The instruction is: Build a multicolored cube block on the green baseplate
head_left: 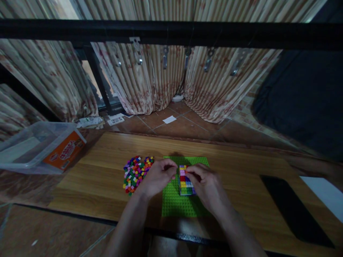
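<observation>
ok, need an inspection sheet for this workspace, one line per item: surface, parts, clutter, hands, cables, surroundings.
Surface: wooden table, green studded board on it.
Parts: multicoloured brick block on the board; loose brick pile left of it.
Clutter: black panel and white sheet at right.
Left hand: fingers beside the block's left edge; grip unclear.
Right hand: fingers at the block's upper right; too small to confirm a grip.
Cables: nothing seen.
Surroundings: clear plastic bin at left; striped curtains and papers on the tiled floor beyond.

studded plastic baseplate (171, 205), hard plastic bricks (133, 175), smooth wood-grain tabletop (93, 178), translucent plastic bin (55, 137), cloth curtains (144, 82)
</observation>
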The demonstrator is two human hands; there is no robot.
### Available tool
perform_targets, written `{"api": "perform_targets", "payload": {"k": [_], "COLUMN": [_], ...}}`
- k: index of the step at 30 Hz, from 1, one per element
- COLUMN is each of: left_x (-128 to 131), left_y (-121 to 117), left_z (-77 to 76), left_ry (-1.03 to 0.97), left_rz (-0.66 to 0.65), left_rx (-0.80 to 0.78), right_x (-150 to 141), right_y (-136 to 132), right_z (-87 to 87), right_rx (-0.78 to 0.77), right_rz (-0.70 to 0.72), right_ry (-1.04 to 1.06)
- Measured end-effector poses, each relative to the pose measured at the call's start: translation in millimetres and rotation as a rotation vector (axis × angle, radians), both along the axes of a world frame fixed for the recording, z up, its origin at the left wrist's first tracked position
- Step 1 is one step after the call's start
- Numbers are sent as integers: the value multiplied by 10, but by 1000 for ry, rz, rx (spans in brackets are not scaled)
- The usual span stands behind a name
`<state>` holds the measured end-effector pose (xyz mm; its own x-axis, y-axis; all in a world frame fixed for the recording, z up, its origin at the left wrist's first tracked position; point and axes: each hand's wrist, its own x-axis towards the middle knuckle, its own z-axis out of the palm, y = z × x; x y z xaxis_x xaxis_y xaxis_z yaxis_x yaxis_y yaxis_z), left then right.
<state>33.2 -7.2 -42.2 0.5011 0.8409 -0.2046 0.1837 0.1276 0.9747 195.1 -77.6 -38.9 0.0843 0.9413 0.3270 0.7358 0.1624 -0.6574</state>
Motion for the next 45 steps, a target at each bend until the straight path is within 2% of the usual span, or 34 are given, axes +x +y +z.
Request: {"api": "perform_targets", "payload": {"k": [8,15,22,30,38,45], "left_x": [24,1,3,8,22,22], "left_y": [-28,-25,-22,-19,-15,-46], "left_z": [33,-3,11,-10,-26,20], "left_ry": [12,30,25,20,46,0], "left_rz": [-38,-43,-26,-32,-48,-30], "left_rx": [66,80,83,103,123,57], "right_x": [-5,-5,53,73,75,62], "right_y": [-1,-51,-16,66,99,124], "right_z": [-51,-33,-62,-184,-230,-285], "right_rx": [44,-18,19,-1,-115,-116], "right_rz": [-16,-121,-281,-189,-162,-156], "right_ry": [22,57,124,68,266,357]}}
